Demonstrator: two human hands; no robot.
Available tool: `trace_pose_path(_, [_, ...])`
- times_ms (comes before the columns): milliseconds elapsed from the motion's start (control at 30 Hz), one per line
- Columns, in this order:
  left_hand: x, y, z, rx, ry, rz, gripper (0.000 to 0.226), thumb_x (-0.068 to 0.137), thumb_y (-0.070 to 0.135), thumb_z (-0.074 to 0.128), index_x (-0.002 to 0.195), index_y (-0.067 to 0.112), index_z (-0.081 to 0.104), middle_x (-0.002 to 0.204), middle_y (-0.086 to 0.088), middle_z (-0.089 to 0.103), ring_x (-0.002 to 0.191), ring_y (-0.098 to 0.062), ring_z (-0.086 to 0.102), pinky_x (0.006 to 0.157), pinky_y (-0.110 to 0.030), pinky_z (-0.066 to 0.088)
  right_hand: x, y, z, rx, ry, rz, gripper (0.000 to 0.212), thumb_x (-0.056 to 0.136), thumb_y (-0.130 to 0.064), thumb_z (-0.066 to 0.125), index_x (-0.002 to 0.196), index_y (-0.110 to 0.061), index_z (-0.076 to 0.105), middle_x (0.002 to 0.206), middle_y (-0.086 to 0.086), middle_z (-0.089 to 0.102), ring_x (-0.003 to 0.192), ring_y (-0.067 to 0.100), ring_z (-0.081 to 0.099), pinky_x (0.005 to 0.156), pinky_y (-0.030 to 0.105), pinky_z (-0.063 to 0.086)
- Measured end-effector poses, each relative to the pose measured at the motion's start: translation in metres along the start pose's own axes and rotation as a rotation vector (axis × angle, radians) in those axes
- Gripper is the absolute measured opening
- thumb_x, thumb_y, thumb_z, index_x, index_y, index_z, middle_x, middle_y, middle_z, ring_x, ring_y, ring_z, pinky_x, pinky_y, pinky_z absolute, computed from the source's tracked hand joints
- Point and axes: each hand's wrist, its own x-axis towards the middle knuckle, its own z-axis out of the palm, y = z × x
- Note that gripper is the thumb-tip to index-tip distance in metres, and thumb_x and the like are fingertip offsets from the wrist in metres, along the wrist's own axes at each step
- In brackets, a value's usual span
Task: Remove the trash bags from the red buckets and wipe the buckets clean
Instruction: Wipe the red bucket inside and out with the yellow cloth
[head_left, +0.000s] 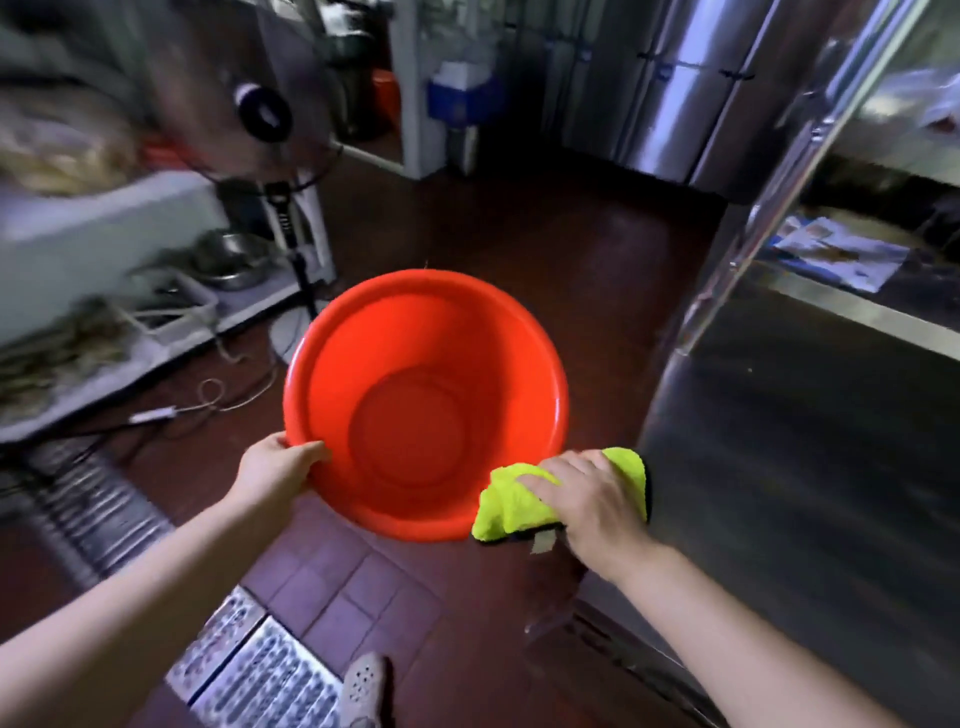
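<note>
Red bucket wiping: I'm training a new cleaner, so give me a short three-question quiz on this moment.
1. True or false: a trash bag lines the red bucket.
2. Which hand holds the yellow-green cloth? A) the left hand B) the right hand C) neither
3. Fill in: the left hand grips the bucket at its ____.

Key
1. False: the inside shows bare red plastic, no bag.
2. B: the right hand presses the cloth against the bucket's outer wall near the rim.
3. Rim, on the near left side, thumb hooked over the edge.
</note>
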Motion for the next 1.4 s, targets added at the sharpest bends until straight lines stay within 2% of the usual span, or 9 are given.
trace_pose_path(100, [0.021, -0.027, -0.044, 0.079, 0.143, -0.072, 0.013, 0.06, 0.011, 0.072, 0.061, 0.01, 0.059, 0.049, -0.009, 0.054, 0.054, -0.021, 0.046, 0.047, -0.026, 0.044, 0.021, -0.005, 0.025, 0.074, -0.103, 0.08, 0.06, 0.05, -0.006, 0.056, 0.106, -0.027, 0.051, 0.083, -0.001, 0.063, 0.072, 0.024, 0.058, 0.063, 0.032, 0.032])
trace_pose_path(200, [0.056, -0.07, -0.078, 0.135, 0.256, -0.179, 0.022, 0.05, 0.022, 0.068, 0.063, 0.006, 0.064, 0.056, -0.015, 0.061, 0.059, -0.026, 0.058, 0.07, -0.045, 0.056, 0.038, -0.01, 0.057, 0.145, -0.205, 0.161, 0.06, 0.043, -0.002, 0.051, 0.099, -0.023, 0.061, 0.081, -0.003, 0.063, 0.071, 0.022, 0.056, 0.064, 0.03, 0.03])
trace_pose_path(400, [0.13, -0.126, -0.106, 0.169, 0.341, -0.388, 0.013, 0.07, 0.014, 0.071, 0.075, 0.003, 0.066, 0.067, -0.018, 0.066, 0.063, -0.028, 0.063, 0.07, -0.042, 0.057, 0.087, -0.019, 0.133, 0.147, -0.479, 0.323, 0.06, 0.048, 0.005, 0.072, 0.103, -0.019, 0.068, 0.086, -0.003, 0.065, 0.08, 0.025, 0.064, 0.069, 0.037, 0.049])
trace_pose_path(567, [0.197, -0.155, -0.093, 0.194, 0.345, -0.522, 0.012, 0.076, 0.013, 0.069, 0.074, 0.003, 0.063, 0.071, -0.019, 0.066, 0.067, -0.029, 0.061, 0.068, -0.035, 0.051, 0.128, -0.018, 0.2, 0.22, -0.656, 0.603, 0.048, 0.079, -0.009, 0.061, 0.125, -0.022, 0.054, 0.117, -0.004, 0.059, 0.112, 0.023, 0.052, 0.089, 0.031, 0.036])
trace_pose_path(700, [0.25, -0.189, -0.059, 0.149, 0.359, -0.585, 0.01, 0.081, 0.006, 0.066, 0.087, -0.001, 0.061, 0.085, -0.02, 0.065, 0.075, -0.029, 0.059, 0.072, -0.034, 0.047, 0.136, -0.01, 0.265, 0.415, -0.663, 0.891, 0.05, 0.076, -0.014, 0.069, 0.122, -0.03, 0.058, 0.117, -0.006, 0.063, 0.105, 0.024, 0.059, 0.08, 0.03, 0.045])
trace_pose_path(833, [0.298, -0.241, -0.017, 0.12, 0.35, -0.621, 0.01, 0.081, -0.001, 0.063, 0.09, -0.003, 0.059, 0.085, -0.019, 0.063, 0.075, -0.028, 0.057, 0.074, -0.037, 0.047, 0.128, 0.005, 0.334, 0.515, -0.665, 1.125, 0.033, 0.077, -0.017, 0.074, 0.108, -0.021, 0.064, 0.082, -0.008, 0.064, 0.08, 0.02, 0.06, 0.066, 0.026, 0.041])
trace_pose_path(1100, [0.375, -0.363, 0.059, 0.046, 0.391, -0.713, 0.006, 0.083, 0.001, 0.061, 0.089, -0.002, 0.06, 0.093, -0.026, 0.065, 0.082, -0.033, 0.061, 0.084, -0.047, 0.05, 0.1, 0.048, 0.486, 0.501, -0.753, 1.211, 0.047, 0.075, -0.016, 0.076, 0.119, -0.012, 0.061, 0.102, 0.014, 0.069, 0.094, 0.033, 0.063, 0.077, 0.033, 0.046])
trace_pose_path(1233, [0.393, -0.421, 0.081, -0.041, 0.39, -0.753, 0.011, 0.084, 0.001, 0.061, 0.093, -0.006, 0.059, 0.088, -0.022, 0.061, 0.064, -0.023, 0.054, 0.071, -0.037, 0.049, 0.085, 0.066, 0.543, 0.532, -0.748, 1.21, 0.06, 0.075, -0.015, 0.077, 0.13, -0.017, 0.054, 0.109, 0.012, 0.067, 0.099, 0.032, 0.063, 0.083, 0.037, 0.049])
trace_pose_path(1400, [0.381, -0.461, 0.095, -0.199, 0.27, -0.758, 0.027, 0.095, 0.002, 0.047, 0.122, -0.001, 0.048, 0.101, -0.022, 0.057, 0.073, -0.022, 0.057, 0.055, -0.02, 0.055, 0.07, 0.08, 0.582, 0.522, -0.739, 1.23, 0.054, 0.075, -0.016, 0.077, 0.125, -0.015, 0.057, 0.102, 0.011, 0.068, 0.094, 0.032, 0.063, 0.08, 0.038, 0.05])
